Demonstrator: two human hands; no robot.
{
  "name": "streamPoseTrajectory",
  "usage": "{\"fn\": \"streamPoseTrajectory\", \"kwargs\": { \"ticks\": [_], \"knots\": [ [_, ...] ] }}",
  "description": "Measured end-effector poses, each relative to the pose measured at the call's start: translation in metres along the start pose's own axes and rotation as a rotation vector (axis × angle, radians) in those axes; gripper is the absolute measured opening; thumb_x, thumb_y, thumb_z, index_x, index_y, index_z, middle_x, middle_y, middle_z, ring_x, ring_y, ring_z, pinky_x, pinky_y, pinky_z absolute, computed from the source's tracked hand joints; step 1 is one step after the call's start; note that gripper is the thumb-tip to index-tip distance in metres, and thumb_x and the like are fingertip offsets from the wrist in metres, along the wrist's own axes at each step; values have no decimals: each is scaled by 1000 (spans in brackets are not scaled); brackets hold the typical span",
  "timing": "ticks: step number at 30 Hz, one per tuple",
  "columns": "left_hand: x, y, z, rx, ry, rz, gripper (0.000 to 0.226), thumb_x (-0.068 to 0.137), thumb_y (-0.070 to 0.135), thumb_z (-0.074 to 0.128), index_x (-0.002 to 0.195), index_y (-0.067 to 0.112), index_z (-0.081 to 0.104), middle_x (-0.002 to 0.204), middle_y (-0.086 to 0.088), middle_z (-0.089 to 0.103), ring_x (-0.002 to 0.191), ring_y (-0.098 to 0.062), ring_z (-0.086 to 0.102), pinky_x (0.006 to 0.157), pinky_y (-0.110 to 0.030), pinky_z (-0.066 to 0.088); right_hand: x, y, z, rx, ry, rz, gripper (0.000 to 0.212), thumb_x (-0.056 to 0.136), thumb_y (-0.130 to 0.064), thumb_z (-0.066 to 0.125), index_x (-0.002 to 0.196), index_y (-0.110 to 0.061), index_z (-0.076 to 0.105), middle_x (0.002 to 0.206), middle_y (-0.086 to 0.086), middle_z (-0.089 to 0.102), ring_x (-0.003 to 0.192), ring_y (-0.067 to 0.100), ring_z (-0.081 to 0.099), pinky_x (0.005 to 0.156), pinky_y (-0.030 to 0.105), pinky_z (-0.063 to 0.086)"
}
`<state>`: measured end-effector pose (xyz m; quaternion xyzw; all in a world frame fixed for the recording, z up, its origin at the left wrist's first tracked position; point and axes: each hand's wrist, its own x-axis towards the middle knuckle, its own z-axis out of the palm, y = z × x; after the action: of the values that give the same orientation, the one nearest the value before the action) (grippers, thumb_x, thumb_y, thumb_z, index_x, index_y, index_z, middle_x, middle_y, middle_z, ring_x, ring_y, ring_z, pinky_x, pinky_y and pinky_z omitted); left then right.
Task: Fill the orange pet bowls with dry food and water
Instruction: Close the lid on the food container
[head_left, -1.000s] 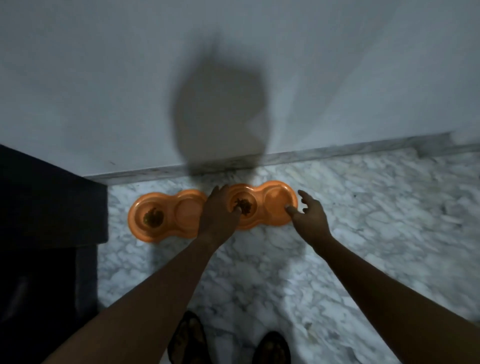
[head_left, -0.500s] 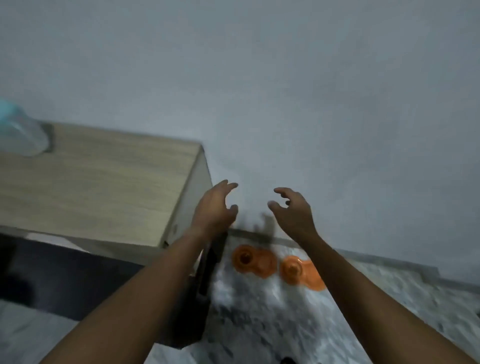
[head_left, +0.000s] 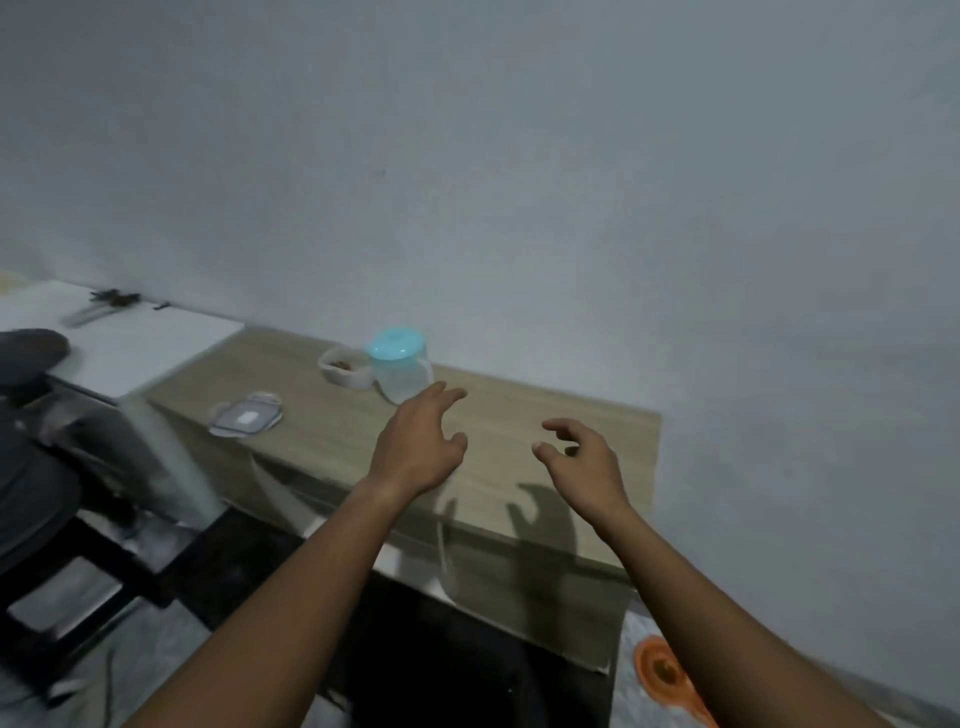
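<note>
While the orange bowl (head_left: 662, 670) sits on the floor (head_left: 626, 680), both hands hover empty over the cabinet (head_left: 322, 431) — left hand (head_left: 415, 447) stretched toward the blue-lidded jug (head_left: 400, 371), right hand (head_left: 582, 457) loosely curled. Fetching water seems in hand: grip the jug, sparing the food tub (head_left: 343, 366) beside it.

I see the left hand (head_left: 415, 447) and right hand (head_left: 582, 457) above the tabletop (head_left: 322, 431), both empty, fingers (head_left: 447, 396) loose. A blue-lidded jug (head_left: 400, 369) stands just beside a tub (head_left: 345, 366). An orange bowl (head_left: 662, 670) shows lower right.

Wooden counter (head_left: 519, 415): jug (head_left: 400, 371), food tub (head_left: 343, 368), lid (head_left: 247, 415).
</note>
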<state>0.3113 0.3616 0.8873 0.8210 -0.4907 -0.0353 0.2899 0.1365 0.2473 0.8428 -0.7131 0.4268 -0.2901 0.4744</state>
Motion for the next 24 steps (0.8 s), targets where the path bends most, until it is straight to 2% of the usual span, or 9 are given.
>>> {"fn": "streamPoseTrajectory", "kwargs": {
  "ticks": [4, 10, 19, 22, 24],
  "knots": [
    [14, -56, -35, 7, 35, -18, 57, 84, 27, 66, 139, 31, 50, 153, 5, 40, 138, -18, 40, 108, -33, 35, 9, -35, 72, 25, -6, -10, 31, 92, -30, 70, 123, -30, 69, 127, -1, 63, 114, 18, 60, 100, 36, 48],
    [61, -140, -53, 30, -3, -34, 54, 84, 31, 65, 137, 32, 53, 153, 7, 40, 138, -16, 39, 109, -33, 36, 56, -57, 169, 51, -24, 11, 31, 92, -28, 69, 122, -27, 71, 120, -3, 65, 112, 18, 63, 99, 37, 51],
    [133, -281, -86, 78, -133, -160, 53, 85, 29, 66, 137, 27, 55, 152, 3, 42, 139, -18, 39, 110, -33, 35, 142, -79, 312, 31, -106, 102, 30, 93, -29, 68, 122, -24, 70, 120, 1, 68, 109, 19, 63, 96, 35, 49],
    [150, -316, -96, 54, -153, -207, 52, 84, 30, 66, 135, 28, 56, 150, 3, 44, 134, -19, 45, 108, -37, 41, 155, -83, 347, 4, -142, 120, 28, 93, -28, 68, 121, -24, 70, 119, 1, 67, 108, 18, 62, 93, 35, 49],
    [163, -345, -100, 16, -174, -244, 52, 83, 29, 67, 134, 26, 58, 146, 2, 50, 126, -19, 54, 104, -39, 45, 165, -86, 373, -15, -156, 144, 28, 91, -28, 69, 119, -25, 69, 118, 2, 68, 108, 19, 63, 97, 39, 50]
  ]
}}
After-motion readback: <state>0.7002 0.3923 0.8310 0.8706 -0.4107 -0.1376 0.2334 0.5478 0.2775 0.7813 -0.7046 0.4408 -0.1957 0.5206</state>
